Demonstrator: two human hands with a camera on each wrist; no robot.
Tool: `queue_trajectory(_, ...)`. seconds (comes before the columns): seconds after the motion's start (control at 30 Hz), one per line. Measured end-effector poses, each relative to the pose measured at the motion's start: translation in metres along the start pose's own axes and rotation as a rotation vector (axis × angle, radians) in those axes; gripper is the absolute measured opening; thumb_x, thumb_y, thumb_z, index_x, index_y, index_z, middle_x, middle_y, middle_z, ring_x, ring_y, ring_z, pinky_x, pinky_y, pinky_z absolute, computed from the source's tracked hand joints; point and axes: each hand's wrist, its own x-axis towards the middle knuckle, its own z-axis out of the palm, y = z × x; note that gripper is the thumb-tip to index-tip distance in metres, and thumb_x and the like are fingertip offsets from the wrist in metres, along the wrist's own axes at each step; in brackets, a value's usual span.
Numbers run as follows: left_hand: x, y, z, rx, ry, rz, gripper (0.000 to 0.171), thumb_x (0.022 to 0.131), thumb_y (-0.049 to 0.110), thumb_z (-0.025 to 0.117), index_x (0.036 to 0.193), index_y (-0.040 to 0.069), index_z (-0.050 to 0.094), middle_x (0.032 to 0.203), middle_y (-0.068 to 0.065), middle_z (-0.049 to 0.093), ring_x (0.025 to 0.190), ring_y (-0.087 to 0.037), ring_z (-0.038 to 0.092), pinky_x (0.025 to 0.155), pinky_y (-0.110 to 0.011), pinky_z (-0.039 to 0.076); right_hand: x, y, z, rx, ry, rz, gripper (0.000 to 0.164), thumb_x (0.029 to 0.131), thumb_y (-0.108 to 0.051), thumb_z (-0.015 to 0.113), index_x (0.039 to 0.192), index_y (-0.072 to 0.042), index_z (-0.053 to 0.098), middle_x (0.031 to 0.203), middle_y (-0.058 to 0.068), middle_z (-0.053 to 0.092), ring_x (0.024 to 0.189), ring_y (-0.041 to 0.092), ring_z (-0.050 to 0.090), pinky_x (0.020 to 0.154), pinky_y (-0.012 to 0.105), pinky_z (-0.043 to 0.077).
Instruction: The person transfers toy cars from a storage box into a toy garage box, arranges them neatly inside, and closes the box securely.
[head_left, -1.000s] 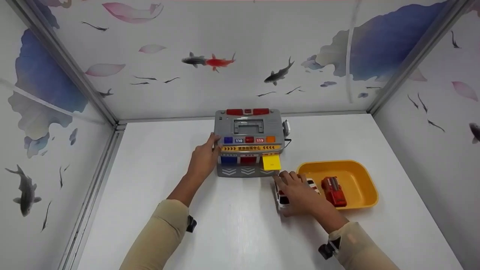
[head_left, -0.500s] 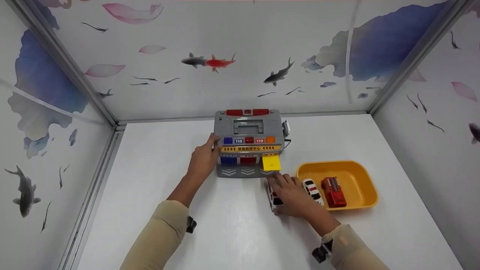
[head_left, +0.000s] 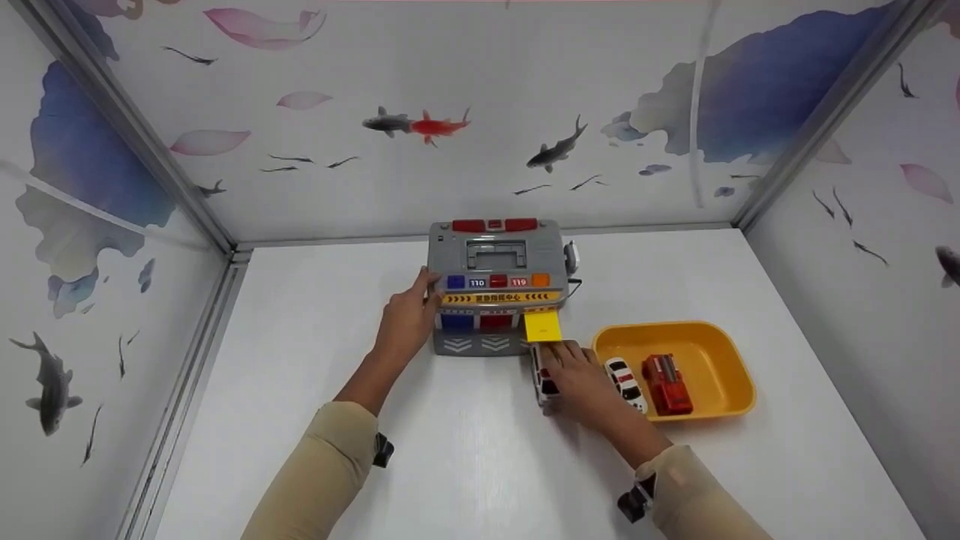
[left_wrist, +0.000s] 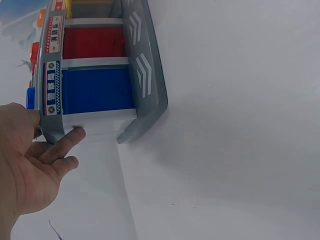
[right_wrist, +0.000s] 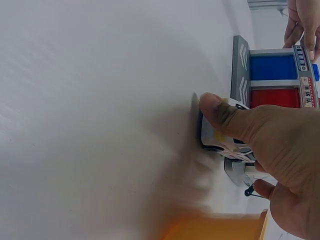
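Note:
A grey toy garage (head_left: 450, 259) with red lights on its roof stands near the back wall. Its blue door (left_wrist: 97, 90) and red door (left_wrist: 95, 42) are down, while the yellow door (head_left: 543, 327) sticks out, raised. My left hand (head_left: 409, 319) holds the garage by its left front corner, thumb on top and fingers at the side. In my right hand (head_left: 585, 382) is a white toy car (right_wrist: 217, 137), gripped from above with the thumb at its rear. The car's front is at the ramp (head_left: 480, 345) below the yellow door; the hand hides much of it.
To the right sits a yellow tray (head_left: 720, 409) close beside my right forearm. It holds a white toy police car (head_left: 625, 384) and a red toy fire truck (head_left: 667, 384). Printed wall panels (head_left: 300, 195) enclose the table at the back and sides.
My right hand has slid the white car leftward, then forward to the ramp under the yellow door. The small car in the tray has come into fuller view. My left hand stays put.

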Motion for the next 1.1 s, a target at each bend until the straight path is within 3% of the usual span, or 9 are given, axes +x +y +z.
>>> queue_trajectory(0.4, 0.0, -0.001, -0.001, 0.019, 0.009, 0.001, 0.049, 0.119, 0.038, 0.053, 0.162, 0.016, 0.053, 0.158, -0.014, 0.065, 0.134, -0.033, 0.073, 0.111, -0.05, 0.06, 0.008, -0.002, 0.0, 0.032, 0.008, 0.004, 0.113, 0.088, -0.045, 0.094, 0.175, -0.01, 0.031, 0.178, 0.016, 0.039, 0.159, 0.043, 0.039, 0.133, 0.063, 0.034)
queue_trajectory(0.7, 0.001, 0.001, -0.001, 0.052, 0.016, 0.001, 0.047, 0.118, 0.035, 0.054, 0.161, 0.016, 0.054, 0.165, -0.016, 0.057, 0.124, -0.029, 0.078, 0.099, -0.049, 0.064, 0.01, -0.006, 0.003, 0.036, 0.046, -0.026, 0.108, 0.09, -0.044, 0.094, 0.172, -0.007, 0.035, 0.176, 0.017, 0.042, 0.157, 0.046, 0.041, 0.129, 0.063, 0.039)
queue_trajectory(0.87, 0.001, 0.002, 0.0, 0.034, 0.005, -0.019, 0.046, 0.118, 0.035, 0.054, 0.161, 0.018, 0.054, 0.169, -0.014, 0.053, 0.134, -0.031, 0.073, 0.106, -0.05, 0.062, 0.011, -0.006, 0.006, 0.005, 0.088, -0.005, 0.097, 0.094, -0.041, 0.091, 0.169, -0.006, 0.039, 0.172, 0.019, 0.047, 0.156, 0.045, 0.044, 0.128, 0.061, 0.041)
queue_trajectory(1.1, 0.0, 0.002, -0.001, 0.013, 0.008, -0.02, 0.045, 0.118, 0.036, 0.054, 0.16, 0.019, 0.056, 0.17, -0.015, 0.052, 0.135, -0.031, 0.073, 0.109, -0.05, 0.061, 0.013, -0.008, 0.013, -0.006, 0.11, 0.04, 0.091, 0.099, -0.04, 0.086, 0.17, -0.009, 0.039, 0.175, 0.018, 0.043, 0.161, 0.042, 0.042, 0.13, 0.06, 0.04)
